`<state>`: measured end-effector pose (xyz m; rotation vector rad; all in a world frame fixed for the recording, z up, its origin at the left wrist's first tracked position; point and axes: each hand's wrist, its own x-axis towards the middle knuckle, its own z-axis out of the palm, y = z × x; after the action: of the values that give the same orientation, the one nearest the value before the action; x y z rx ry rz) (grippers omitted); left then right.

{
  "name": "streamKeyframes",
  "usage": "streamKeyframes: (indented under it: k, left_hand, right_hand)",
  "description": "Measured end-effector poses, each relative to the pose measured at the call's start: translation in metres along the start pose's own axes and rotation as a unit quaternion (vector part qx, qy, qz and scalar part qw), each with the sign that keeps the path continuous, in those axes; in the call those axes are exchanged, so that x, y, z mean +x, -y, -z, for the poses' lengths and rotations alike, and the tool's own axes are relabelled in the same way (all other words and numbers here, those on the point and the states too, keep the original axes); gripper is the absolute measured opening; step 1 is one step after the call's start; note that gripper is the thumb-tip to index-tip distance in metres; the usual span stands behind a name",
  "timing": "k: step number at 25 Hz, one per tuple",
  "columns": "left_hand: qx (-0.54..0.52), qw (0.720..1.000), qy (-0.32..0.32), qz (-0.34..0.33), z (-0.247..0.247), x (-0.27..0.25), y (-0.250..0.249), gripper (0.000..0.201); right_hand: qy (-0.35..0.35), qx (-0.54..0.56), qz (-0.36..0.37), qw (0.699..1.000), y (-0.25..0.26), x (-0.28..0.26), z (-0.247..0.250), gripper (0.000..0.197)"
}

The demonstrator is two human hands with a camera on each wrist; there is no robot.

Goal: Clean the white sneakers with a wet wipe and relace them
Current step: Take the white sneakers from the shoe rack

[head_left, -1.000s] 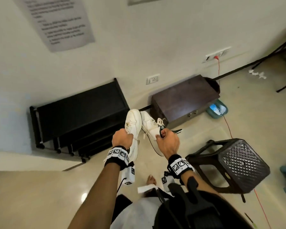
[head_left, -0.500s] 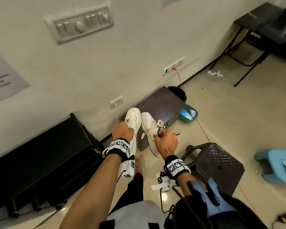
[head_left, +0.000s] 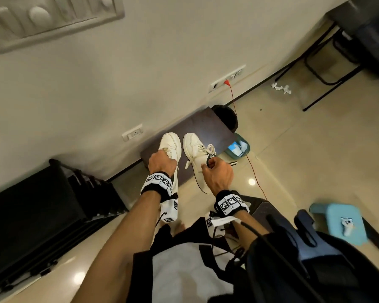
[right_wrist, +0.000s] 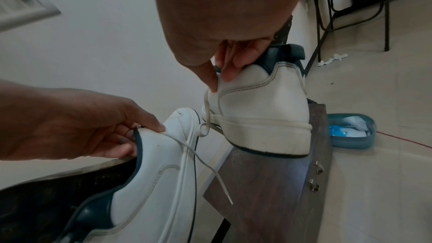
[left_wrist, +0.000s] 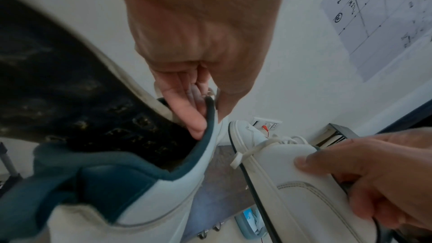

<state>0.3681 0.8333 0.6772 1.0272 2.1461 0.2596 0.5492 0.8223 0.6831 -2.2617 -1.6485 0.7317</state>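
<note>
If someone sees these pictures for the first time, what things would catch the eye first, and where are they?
First, the two white sneakers held up in the middle of the view: the left hand grips the collar of the left sneaker, and the right hand grips the collar of the right sneaker, whose lace hangs loose. Behind them stands a dark wooden box by the wall, with a blue tub on the floor at its right.

ahead: wooden box [head_left: 197, 130] under sneakers | right: stool [head_left: 265, 209] | left: rack [head_left: 42, 206]
</note>
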Motion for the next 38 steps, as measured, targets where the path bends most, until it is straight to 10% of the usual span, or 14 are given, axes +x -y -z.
streamKeyframes:
  k: [20,31,38]
  left_hand:
    - [-0.09,0.961,-0.111,0.235,-0.164,0.148,-0.132,0.03]
    - [-0.096,0.944,-0.211,0.236,-0.297,0.259,-0.057,0.026]
    - [-0.098,0.92,-0.3,0.231,-0.334,0.302,-0.021,0.023]
  right_hand:
    - [0.195,-0.113,0.207,0.952,-0.066,0.332,-0.067,0.015]
    - [0.072,-0.039,0.294,0.952,-0.144,0.393,-0.209,0.015]
    - [0.111,-0.054,0.222,0.967,-0.18,0.355,-0.264,0.011]
